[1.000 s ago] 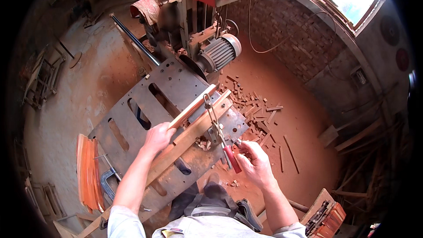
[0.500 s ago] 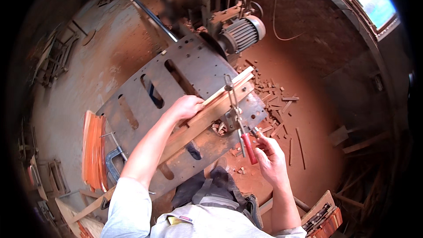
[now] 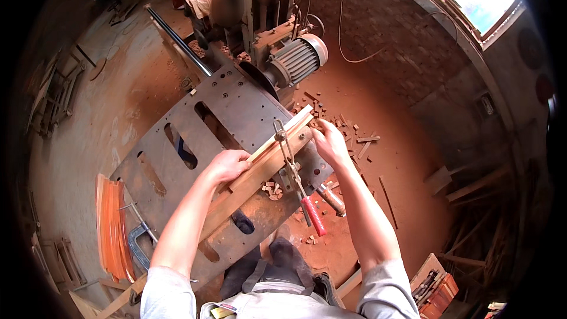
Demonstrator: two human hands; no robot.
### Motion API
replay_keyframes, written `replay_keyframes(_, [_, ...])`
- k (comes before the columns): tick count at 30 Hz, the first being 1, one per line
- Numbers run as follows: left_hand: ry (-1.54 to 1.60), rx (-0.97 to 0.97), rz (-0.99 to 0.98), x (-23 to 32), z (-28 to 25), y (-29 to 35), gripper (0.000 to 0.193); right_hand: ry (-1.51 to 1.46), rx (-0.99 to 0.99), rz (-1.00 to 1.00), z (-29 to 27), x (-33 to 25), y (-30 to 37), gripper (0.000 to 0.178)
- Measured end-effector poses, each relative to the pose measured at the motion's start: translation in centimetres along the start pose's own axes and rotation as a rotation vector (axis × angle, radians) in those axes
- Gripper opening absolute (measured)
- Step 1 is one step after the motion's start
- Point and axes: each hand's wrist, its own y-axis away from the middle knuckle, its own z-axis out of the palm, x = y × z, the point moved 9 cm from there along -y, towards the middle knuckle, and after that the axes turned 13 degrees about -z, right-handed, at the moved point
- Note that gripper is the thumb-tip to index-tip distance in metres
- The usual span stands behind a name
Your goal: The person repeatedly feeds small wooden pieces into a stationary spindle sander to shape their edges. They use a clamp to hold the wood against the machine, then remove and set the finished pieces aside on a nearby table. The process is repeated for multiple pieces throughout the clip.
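Observation:
A long wooden fence (image 3: 254, 183) crosses the metal saw table (image 3: 260, 100) at a slant, with pale wooden strips (image 3: 298, 118) lying along its far side. My left hand (image 3: 227, 166) is closed at the strips, partway down their length, its fingertips partly hidden. At the far right end, my right hand (image 3: 329, 140) has its fingers bent round the end of the strips and fence. Between my hands, a toggle clamp (image 3: 289, 156) with a red handle (image 3: 313, 215) is fixed over the fence, its handle pointing toward me.
A round blade (image 3: 258, 78) and a grey motor (image 3: 298, 62) stand beyond the table. At the left edge are a blue G-clamp (image 3: 139, 242) and a bundle of orange-brown strips (image 3: 112, 230). Small offcuts (image 3: 360, 142) litter the floor at right.
My right hand has moved up from beside the red clamp handle to the end of the strips. My left hand stays at the strips. The whole view has shifted.

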Motion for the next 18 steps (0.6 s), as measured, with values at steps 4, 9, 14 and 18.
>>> replay_keyframes(4, [-0.074,0.075,0.105,0.3,0.0,0.0,0.035,-0.198,0.082,0.092,3.4,4.9,-3.2,0.052])
replay_keyframes(9, [-0.062,0.216,0.069,0.0,-0.2,1.2,0.029,-0.032,-0.061,0.174,4.2,3.1,-3.3,0.057])
replay_keyframes(14, [-0.201,0.457,0.133,3.7,1.1,5.4,0.062,-0.164,0.042,0.138,3.5,4.0,-2.5,0.067])
replay_keyframes(18, [-0.415,0.611,0.12,3.2,3.5,7.1,0.083,-0.226,-0.051,0.12,1.5,-3.9,0.6,0.071])
